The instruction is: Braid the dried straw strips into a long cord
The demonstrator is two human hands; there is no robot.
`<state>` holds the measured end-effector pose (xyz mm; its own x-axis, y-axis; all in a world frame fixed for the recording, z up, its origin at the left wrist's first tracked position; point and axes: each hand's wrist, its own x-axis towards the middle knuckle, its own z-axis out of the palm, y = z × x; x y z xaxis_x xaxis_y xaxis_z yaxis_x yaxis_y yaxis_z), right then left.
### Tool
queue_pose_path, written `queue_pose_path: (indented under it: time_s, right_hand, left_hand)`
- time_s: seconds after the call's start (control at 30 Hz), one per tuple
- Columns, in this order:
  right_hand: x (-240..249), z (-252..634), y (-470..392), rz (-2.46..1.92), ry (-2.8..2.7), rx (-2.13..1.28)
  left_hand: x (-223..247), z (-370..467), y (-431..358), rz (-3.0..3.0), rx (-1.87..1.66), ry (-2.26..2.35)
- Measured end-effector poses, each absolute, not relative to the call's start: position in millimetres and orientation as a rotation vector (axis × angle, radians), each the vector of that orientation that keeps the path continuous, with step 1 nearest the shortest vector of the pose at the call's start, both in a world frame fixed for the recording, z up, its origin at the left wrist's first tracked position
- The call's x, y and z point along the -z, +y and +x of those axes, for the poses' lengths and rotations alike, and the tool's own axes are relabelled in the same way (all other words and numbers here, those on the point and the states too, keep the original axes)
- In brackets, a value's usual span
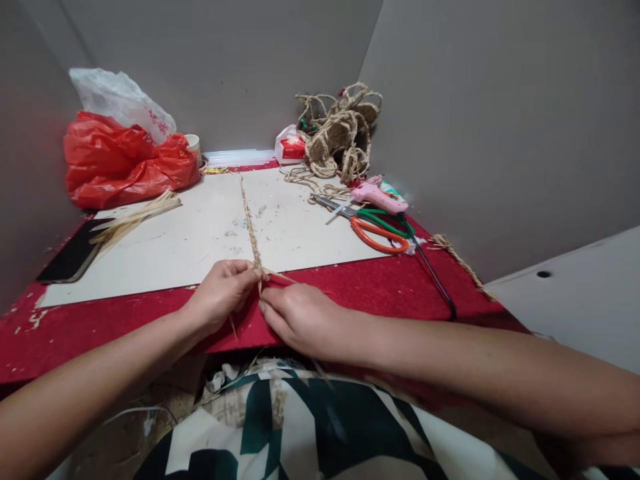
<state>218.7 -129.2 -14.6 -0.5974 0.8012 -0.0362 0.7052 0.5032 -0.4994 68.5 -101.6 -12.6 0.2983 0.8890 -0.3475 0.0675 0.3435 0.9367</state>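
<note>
A thin straw braid (249, 217) runs from the back of the white board down to the board's front edge. My left hand (223, 291) pinches the near end of the braid between thumb and fingers. Close beside it on the right, my right hand (303, 319) has its fingers closed on loose straw strands (277, 273) that stick out from the braid's end. A short strand hangs below my left hand. More flat straw strips (137, 217) lie at the board's left side.
A dark phone (73, 253) and a red plastic bag (120, 160) are on the left. At the back right lie coiled straw rope (340, 140), a tissue pack (290, 147), scissors (377, 233) and a pink glue gun (380, 197) with its cord. Red cloth (395, 287) covers the table.
</note>
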Motion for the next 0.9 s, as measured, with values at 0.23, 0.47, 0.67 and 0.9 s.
queue_pose_path:
  time_s: [0.23, 0.47, 0.67, 0.9]
  right_hand:
    - [-34, 249, -137, -0.882, -2.766, -1.266]
    - [-9, 244, -78, -1.174, -1.998, -1.169]
    - [0, 228, -62, -1.081, -2.026, -1.664]
    - [14, 223, -54, -1.150, -2.065, -1.805]
  left_hand:
    - [15, 57, -99, 1.043, -0.713, 1.104]
    - [15, 55, -98, 1.011, -0.689, 1.061]
    - [13, 53, -97, 1.078, -0.671, 1.033]
    - [16, 51, -95, 1.140, -0.639, 1.033]
